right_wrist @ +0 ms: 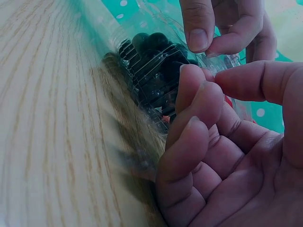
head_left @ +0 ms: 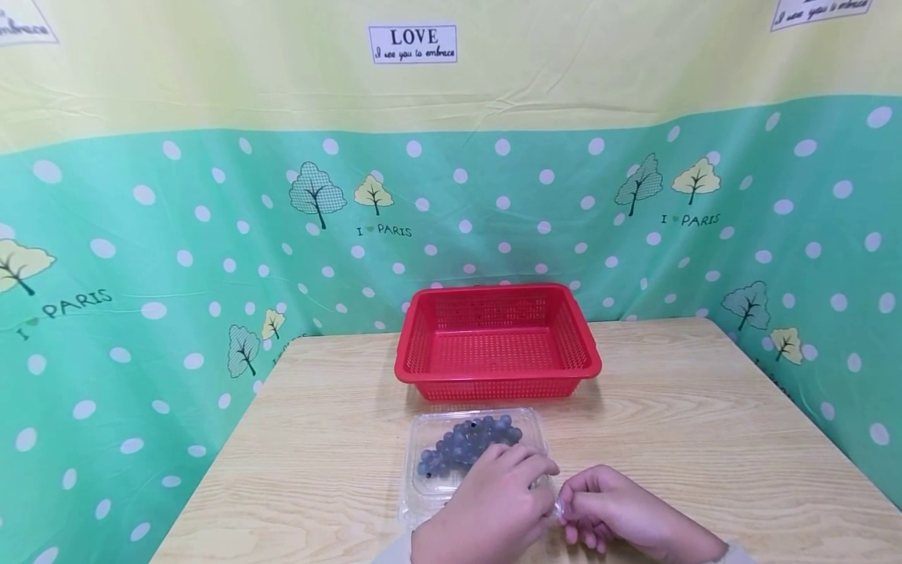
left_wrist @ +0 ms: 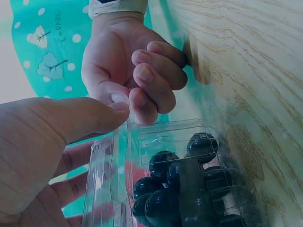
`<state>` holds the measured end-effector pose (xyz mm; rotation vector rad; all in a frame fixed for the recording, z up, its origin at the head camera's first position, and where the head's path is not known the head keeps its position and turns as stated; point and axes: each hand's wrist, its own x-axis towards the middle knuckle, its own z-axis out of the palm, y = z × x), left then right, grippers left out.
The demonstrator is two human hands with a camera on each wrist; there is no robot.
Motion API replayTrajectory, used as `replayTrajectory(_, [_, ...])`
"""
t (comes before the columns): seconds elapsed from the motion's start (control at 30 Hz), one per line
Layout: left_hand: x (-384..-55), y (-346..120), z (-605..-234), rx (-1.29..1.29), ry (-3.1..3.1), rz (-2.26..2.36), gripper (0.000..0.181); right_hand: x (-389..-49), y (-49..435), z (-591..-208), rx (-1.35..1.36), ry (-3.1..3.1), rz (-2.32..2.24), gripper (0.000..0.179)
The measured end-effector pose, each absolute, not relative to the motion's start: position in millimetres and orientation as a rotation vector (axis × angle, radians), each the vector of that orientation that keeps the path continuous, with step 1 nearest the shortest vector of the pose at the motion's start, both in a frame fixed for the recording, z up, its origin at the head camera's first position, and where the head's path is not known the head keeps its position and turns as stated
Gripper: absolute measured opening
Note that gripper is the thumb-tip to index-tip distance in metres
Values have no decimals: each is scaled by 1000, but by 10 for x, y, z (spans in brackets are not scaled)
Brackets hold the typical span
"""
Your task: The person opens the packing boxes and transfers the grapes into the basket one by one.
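Note:
A clear plastic clamshell box (head_left: 411, 489) lies in front of me, its lid over a bunch of dark blue-black grapes (head_left: 461, 444). My left hand (head_left: 496, 497) reaches across the box's near right part, gripping its edge. In the left wrist view the left thumb lies along the rim, with the other fingers behind the clear plastic (left_wrist: 102, 184). At the box's right side my right hand (head_left: 613, 505) pinches a bit of clear plastic between thumb and forefinger. Its other fingers curl loosely near the tabletop. Both thumbs come close together at that edge.
Behind the box stands a red perforated plastic basket (head_left: 503, 385) with nothing in it. Both sit on a light wood-grain table (head_left: 317, 439). A green and yellow printed curtain (head_left: 451, 180) encloses the table at the back and sides.

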<state>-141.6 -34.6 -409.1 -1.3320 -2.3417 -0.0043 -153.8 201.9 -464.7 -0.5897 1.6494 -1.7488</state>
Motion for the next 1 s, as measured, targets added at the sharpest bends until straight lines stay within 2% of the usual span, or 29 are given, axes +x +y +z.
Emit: replayTrajectory(1.0, [-1419,-414,-4128,-1321,-2241,-62,4,-1551,2008,-4702,-524,1698,-1728,29])
